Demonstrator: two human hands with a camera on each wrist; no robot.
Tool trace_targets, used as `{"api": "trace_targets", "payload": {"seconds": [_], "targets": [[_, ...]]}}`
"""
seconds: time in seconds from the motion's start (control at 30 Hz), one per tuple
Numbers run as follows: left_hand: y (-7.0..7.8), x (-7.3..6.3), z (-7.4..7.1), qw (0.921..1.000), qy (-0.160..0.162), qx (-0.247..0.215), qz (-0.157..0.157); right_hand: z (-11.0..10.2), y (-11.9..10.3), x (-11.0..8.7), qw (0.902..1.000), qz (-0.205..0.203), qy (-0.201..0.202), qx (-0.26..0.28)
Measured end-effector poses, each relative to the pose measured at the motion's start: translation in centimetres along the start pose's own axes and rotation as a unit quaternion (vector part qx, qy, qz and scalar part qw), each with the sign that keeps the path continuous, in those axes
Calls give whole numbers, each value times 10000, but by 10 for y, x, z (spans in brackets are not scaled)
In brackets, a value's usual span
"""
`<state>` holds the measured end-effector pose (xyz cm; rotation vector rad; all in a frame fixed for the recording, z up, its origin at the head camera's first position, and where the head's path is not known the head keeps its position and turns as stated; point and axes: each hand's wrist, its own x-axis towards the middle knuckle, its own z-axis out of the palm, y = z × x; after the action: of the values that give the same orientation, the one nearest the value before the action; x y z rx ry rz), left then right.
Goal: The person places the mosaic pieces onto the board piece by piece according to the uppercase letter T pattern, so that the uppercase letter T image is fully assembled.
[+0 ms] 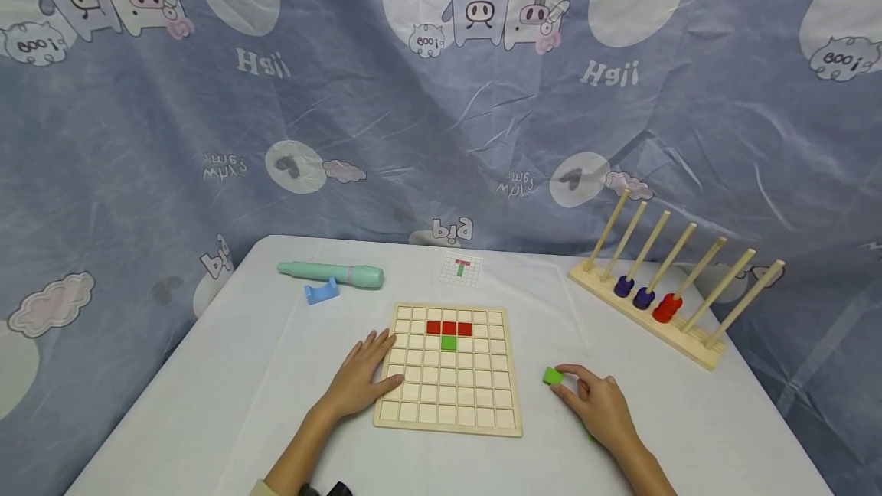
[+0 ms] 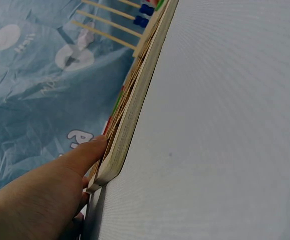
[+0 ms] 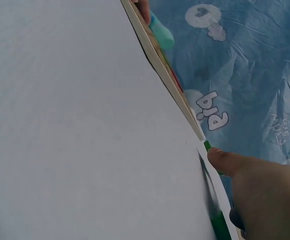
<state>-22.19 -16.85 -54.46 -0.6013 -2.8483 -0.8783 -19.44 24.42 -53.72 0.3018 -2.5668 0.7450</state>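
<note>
A wooden grid board lies on the table, with a row of red blocks and one green block below its middle. My left hand rests at the board's left edge, fingers extended and thumb over the border, as the left wrist view also shows. Right of the board, my right hand pinches a loose green block between thumb and index finger. Another green piece lies on the table near that hand, mostly hidden by it in the head view.
A pattern card lies behind the board. At the back left are a mint-green cylindrical tool and a blue cradle-shaped piece. A wooden peg rack with blue and red beads stands at the right, its pegs upright.
</note>
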Motion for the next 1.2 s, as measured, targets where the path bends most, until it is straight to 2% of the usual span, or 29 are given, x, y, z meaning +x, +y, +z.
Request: {"api": "trace_targets", "payload": {"seconds": [0.4,0.7,1.2], "targets": [[1,0,0,10000,-3,-8,29,38,-44,16,9964,-635,-226,521],[3,0,-3,10000,-4,-11,48,59,-72,31,9930,-729,-403,837],[3,0,-3,10000,-22,18,-1,84,-99,50,9880,-875,-534,1156]]}}
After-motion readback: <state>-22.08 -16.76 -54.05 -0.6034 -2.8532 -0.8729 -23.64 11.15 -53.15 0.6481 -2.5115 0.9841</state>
